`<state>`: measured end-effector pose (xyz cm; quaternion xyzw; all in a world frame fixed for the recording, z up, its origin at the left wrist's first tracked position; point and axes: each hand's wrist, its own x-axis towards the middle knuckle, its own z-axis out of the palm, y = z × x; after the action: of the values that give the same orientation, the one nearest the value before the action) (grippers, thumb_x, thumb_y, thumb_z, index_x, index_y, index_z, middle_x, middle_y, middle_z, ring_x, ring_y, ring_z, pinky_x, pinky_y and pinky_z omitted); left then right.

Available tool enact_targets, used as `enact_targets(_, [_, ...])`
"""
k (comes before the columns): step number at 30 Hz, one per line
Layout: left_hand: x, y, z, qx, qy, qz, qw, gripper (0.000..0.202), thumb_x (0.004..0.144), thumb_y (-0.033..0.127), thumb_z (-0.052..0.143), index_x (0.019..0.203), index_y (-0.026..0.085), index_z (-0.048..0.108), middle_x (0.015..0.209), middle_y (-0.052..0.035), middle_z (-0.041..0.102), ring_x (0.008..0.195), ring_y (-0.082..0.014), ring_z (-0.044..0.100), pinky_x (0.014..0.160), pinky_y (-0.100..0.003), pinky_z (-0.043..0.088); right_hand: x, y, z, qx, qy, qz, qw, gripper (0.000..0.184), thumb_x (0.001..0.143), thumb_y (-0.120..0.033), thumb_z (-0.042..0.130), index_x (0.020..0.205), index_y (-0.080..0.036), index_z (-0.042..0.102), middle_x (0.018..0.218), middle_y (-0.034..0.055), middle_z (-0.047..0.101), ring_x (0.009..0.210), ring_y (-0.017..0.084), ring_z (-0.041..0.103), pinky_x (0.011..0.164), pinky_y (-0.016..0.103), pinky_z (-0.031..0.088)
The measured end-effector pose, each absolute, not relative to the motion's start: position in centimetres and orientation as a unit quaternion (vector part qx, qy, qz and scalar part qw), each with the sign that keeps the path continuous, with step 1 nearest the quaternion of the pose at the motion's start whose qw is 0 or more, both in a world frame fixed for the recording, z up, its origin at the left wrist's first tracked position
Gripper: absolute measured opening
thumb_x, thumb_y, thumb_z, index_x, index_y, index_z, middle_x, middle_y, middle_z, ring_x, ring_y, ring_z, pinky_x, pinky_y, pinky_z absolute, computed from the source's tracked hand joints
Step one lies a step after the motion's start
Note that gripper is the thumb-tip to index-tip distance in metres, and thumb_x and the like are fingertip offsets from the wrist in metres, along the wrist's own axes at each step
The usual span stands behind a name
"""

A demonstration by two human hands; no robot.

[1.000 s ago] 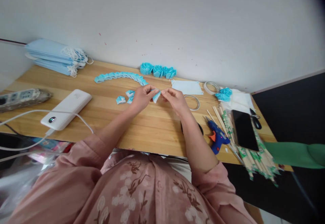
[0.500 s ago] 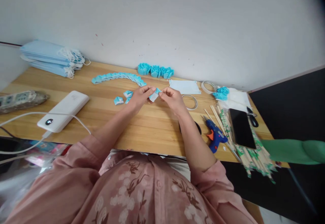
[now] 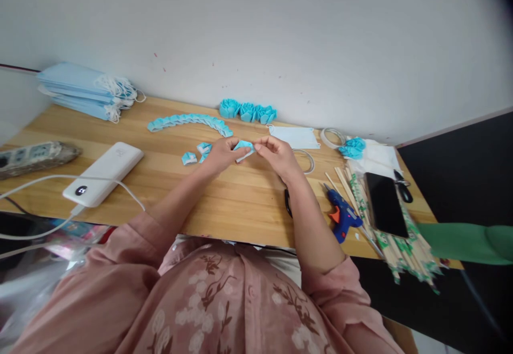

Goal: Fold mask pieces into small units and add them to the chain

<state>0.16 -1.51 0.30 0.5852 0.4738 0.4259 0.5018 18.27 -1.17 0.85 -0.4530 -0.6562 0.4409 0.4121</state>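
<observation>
I see through one head-worn camera, facing forward and down: the wearer's pink shirt fills the bottom edge, the wooden table lies close below across the middle, and a pale wall spans the top.

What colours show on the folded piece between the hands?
The folded piece shows light blue and white, seen best in the head view.

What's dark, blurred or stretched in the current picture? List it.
Head view: upper-right corner dark; head view: clear plastic at lower left blurred; head view: left sleeve looks stretched, likely wide-angle; head view: folded blue piece, fine creases too small to tell.
</observation>
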Motion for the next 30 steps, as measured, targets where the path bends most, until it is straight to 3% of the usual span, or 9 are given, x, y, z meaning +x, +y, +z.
enact_targets(6, [0.1,-1.7,0.5,0.660,0.469,0.351,0.470,0.021,0.075,0.034,0.065,0.064,0.017,0.057,0.056,0.0030,0.052,0.054,-0.0104,0.044,0.053,-0.025,0.031,18.8,-1.1,1.0,-0.421,-0.680,0.460,0.385,0.026,0.079,-0.033,0.067,0.102,-0.020,0.067,0.088,0.0014,0.068,0.081,0.015,0.062,0.078,0.030,0.048])
enact_targets(14, [0.3,-1.3,0.1,0.550,0.478,0.428,0.534,0.018,0.071,0.032,0.070,0.074,0.016,0.061,0.063,-0.0003,0.061,0.058,-0.0122,0.054,0.059,-0.026,0.044,18.4,-1.0,0.8,-0.431,-0.688,0.432,0.394,0.038,0.080,-0.031,0.062,0.116,-0.020,0.064,0.084,-0.0011,0.063,0.077,0.013,0.057,0.074,0.028,0.045])
enact_targets(18, [0.3,-1.2,-0.1,0.548,0.462,0.436,0.544,0.021,0.069,0.033,0.073,0.070,0.016,0.061,0.062,-0.0005,0.061,0.058,-0.0109,0.054,0.058,-0.024,0.043,18.3,-1.1,1.0,-0.436,-0.691,0.427,0.387,0.041,0.079,-0.032,0.064,0.119,-0.021,0.065,0.080,-0.0024,0.058,0.072,0.012,0.053,0.068,0.026,0.042])
enact_targets(30, [1.0,-1.6,-0.2,0.550,0.425,0.437,0.570,0.042,0.065,0.054,0.078,0.070,0.016,0.062,0.066,-0.0010,0.063,0.057,-0.0096,0.054,0.055,-0.023,0.043,17.8,-0.9,0.2,-0.441,-0.647,0.423,0.457,0.042,0.080,-0.037,0.065,0.119,-0.021,0.065,0.082,-0.0017,0.058,0.076,0.013,0.053,0.074,0.028,0.045])
